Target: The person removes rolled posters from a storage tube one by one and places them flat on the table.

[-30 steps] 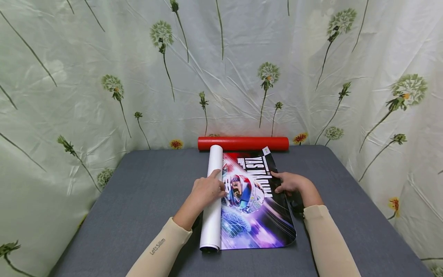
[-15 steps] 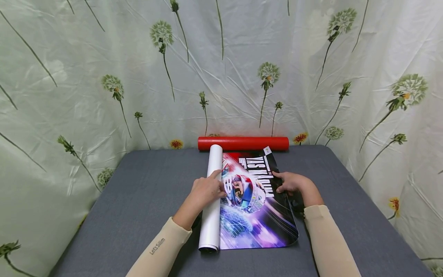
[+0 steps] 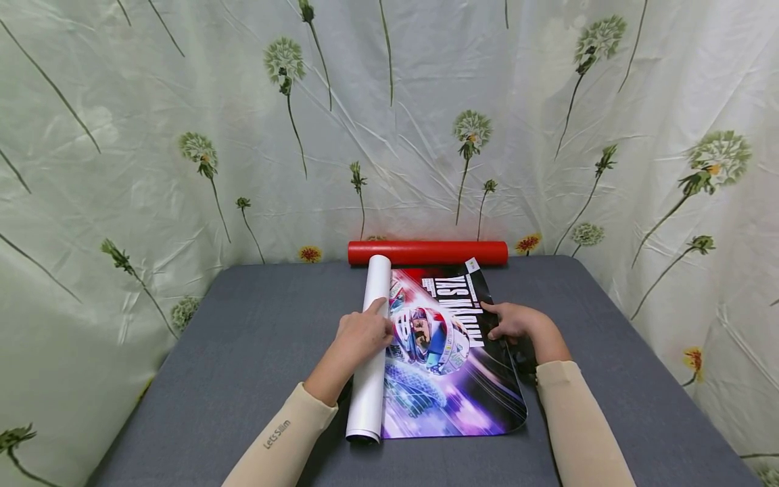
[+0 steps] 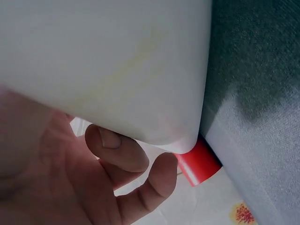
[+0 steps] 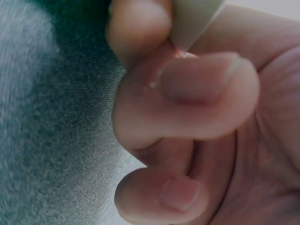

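A glossy poster (image 3: 468, 392) with a helmeted racing driver and white lettering lies partly unrolled, its printed side up. Its left part is still a white roll (image 3: 365, 399), standing lengthwise away from me. My left hand (image 3: 363, 335) holds this roll about midway along, one finger lying on top; in the left wrist view, curled fingers (image 4: 119, 147) show beside the white paper. At the poster's right edge my right hand (image 3: 517, 321) pinches the sheet. The right wrist view shows its curled fingers (image 5: 201, 89) close up, with a pale paper corner (image 5: 194, 21) between them.
A red tube (image 3: 432, 252) lies crosswise at the back edge of the grey cloth-covered table (image 3: 274, 318), just behind the poster's far end. A curtain (image 3: 402, 135) with dandelion prints hangs behind and at both sides.
The white roll has shifted slightly left and the poster's right edge slightly right, so a little more print shows. My right hand has moved slightly right; the red tube is unmoved.
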`<state>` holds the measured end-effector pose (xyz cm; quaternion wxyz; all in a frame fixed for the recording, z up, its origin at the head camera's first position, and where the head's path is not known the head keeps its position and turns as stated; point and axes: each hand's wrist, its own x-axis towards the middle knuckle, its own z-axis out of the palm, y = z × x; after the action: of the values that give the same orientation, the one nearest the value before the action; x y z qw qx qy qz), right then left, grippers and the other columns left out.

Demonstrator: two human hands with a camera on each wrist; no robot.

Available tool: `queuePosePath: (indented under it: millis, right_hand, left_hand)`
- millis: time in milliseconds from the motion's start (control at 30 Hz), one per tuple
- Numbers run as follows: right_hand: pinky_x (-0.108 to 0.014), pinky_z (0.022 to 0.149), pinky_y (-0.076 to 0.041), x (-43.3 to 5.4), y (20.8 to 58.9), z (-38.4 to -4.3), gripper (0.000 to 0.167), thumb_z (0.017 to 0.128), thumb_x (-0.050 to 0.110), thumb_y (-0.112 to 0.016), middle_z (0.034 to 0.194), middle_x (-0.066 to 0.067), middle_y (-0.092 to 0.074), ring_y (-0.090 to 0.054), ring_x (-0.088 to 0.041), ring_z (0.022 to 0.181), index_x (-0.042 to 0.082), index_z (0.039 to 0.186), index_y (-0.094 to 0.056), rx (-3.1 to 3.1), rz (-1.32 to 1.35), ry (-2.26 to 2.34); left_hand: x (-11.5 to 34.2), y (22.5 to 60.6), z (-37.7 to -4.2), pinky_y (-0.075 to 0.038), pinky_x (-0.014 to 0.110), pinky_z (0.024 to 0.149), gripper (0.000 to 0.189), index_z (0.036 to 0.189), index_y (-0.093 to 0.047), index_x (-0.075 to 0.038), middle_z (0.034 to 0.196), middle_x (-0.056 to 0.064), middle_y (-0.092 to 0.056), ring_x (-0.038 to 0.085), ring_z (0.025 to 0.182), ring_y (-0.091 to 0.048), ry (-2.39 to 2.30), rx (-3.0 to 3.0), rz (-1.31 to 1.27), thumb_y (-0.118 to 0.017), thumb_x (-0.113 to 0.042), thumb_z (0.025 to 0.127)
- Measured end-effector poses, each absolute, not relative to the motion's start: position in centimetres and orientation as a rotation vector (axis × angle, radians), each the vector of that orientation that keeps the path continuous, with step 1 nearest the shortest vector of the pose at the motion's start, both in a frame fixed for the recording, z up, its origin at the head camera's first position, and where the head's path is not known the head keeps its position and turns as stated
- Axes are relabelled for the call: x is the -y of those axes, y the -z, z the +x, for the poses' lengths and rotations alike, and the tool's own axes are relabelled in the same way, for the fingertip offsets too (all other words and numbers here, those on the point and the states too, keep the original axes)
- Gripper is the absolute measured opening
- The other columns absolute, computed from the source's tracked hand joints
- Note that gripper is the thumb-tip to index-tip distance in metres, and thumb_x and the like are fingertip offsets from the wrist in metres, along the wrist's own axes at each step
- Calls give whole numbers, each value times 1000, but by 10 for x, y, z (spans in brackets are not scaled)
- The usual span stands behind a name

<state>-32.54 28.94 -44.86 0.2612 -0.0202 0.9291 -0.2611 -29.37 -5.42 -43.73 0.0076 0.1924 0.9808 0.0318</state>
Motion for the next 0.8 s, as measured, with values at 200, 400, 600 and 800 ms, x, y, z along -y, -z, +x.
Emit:
queuePosePath:
  millis: [200, 400, 600, 800]
  right_hand:
    - [-29, 61, -47, -290, 450, -327, 87, 98, 11, -73, 143, -37, -46, -49, -16, 55, 10, 169, -23, -2505, -46, 723]
    - [-28, 58, -47, -292, 451, -328, 87, 98, 11, -73, 144, -37, -45, -47, -14, 53, 12, 169, -23, -2509, -30, 723]
    - [-28, 57, -46, -293, 452, -328, 88, 97, 12, -74, 146, -37, -44, -46, -14, 52, 13, 169, -25, -2524, -10, 710]
    - [-28, 57, -45, -294, 451, -326, 87, 97, 11, -74, 145, -36, -45, -45, -14, 51, 12, 169, -25, -2528, -23, 720]
  left_hand:
    - [55, 438, -295, -49, 30, 64, 11, 102, -84, -29, 167, 1, -47, 23, 81, -61, -90, -3071, 610, -82, -35, 93]
    - [56, 439, -296, -39, 30, 58, 9, 97, -85, -27, 165, -7, -50, 18, 73, -57, -36, -3093, 626, -78, -33, 96]
    - [56, 439, -296, -49, 33, 65, 24, 110, -85, -30, 167, -2, -47, 23, 87, -63, -65, -3079, 608, -81, -45, 92]
    - [57, 438, -296, -48, 32, 65, 15, 106, -85, -30, 168, -1, -47, 23, 87, -63, -34, -3069, 597, -81, -38, 94]
